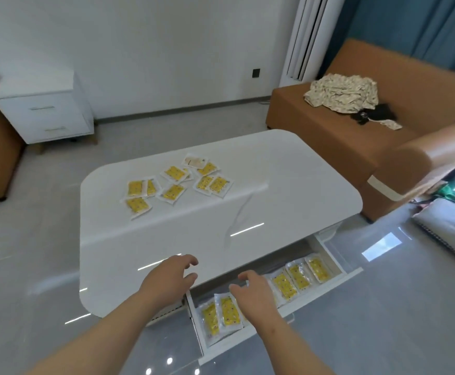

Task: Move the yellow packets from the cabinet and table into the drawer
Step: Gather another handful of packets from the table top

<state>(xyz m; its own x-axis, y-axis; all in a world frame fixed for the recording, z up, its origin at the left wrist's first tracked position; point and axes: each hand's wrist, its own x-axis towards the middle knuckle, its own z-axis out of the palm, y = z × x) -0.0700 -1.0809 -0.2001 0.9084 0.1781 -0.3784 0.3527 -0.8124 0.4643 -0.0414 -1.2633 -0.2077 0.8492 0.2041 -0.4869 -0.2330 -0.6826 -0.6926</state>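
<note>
Yellow packets (299, 278) partly fill the drawer (326, 289); a batch (173, 173) waits on the tabletop (248, 190); my left grip (172, 276) and right grip (253, 295) hang slack, empty.

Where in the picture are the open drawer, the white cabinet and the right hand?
open drawer (326, 290): head view, its white front wall.
white cabinet (45, 109): head view, its upper drawer front.
right hand (253, 293): head view, the back of the hand.
</note>
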